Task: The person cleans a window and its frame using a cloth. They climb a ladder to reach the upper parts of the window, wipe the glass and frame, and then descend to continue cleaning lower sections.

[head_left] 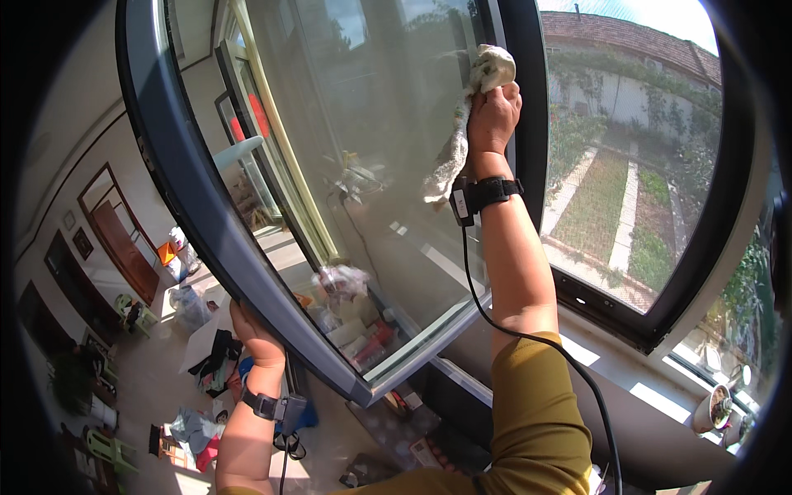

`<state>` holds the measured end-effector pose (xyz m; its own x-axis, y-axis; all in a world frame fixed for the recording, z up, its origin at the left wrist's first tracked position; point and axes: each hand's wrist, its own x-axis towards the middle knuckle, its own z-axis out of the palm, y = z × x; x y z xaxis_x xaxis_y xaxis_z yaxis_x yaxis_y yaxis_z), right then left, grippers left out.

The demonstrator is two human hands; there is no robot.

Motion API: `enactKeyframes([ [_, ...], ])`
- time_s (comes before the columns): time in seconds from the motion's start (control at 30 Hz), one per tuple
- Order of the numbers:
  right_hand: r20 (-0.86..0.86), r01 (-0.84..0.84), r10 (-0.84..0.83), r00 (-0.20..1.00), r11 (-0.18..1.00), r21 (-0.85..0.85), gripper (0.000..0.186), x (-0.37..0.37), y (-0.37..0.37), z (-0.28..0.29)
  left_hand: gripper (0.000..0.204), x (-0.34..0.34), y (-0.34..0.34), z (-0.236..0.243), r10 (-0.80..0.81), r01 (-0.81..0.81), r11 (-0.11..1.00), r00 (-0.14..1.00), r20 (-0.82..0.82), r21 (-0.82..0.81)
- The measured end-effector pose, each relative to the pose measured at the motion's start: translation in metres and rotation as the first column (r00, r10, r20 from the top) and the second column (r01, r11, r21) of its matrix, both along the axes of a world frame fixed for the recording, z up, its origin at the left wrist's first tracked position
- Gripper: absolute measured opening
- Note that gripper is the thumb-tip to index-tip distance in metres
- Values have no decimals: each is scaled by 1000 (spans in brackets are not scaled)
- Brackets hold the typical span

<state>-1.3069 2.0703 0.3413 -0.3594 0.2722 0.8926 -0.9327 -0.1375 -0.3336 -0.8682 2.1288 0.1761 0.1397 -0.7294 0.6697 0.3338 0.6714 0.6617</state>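
Note:
In front of me an open window sash [239, 272] with a dark blue-grey frame stands tilted across the view. My right hand [495, 120] is raised high at the sash's right edge, closed around a white cloth [450, 161]. One bunched end of the cloth sticks out above the fist, and the rest hangs down over the glass pane [396, 124]. Lower down, my left hand [258, 337] grips the sash's left frame edge from outside; its fingertips are partly hidden. Both wrists wear black straps with small boxes and cables.
A screened window [627, 165] to the right looks onto a garden. Potted plants [711, 408] line the sill at lower right. Clothes [194, 429], bags and green stools [107, 450] lie about the floor at left. A black cable [577, 371] loops beside my right arm.

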Motion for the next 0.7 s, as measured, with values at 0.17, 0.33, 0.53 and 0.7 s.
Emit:
enactKeyframes([
  [0.17, 163, -370, 391, 906, 918, -144, 12, -23, -16, -13, 31, -2, 1, 1, 125, -126, 992, 992, 26, 33],
  [0.33, -20, -327, 326, 945, 945, -14, 23, 96, 21, -46, 32, -2, 3, 4, 360, -360, 932, 905, 227, -43],
  [0.53, -322, -617, 633, 704, 769, 166, 48, 253, 94, -103, 36, -7, 10, 12, 578, -541, 815, 740, 343, -206],
  [0.7, -582, -455, 449, 678, 878, 147, 44, 213, 84, -118, 42, -5, 8, 10, 628, -556, 779, 686, 369, -291],
])
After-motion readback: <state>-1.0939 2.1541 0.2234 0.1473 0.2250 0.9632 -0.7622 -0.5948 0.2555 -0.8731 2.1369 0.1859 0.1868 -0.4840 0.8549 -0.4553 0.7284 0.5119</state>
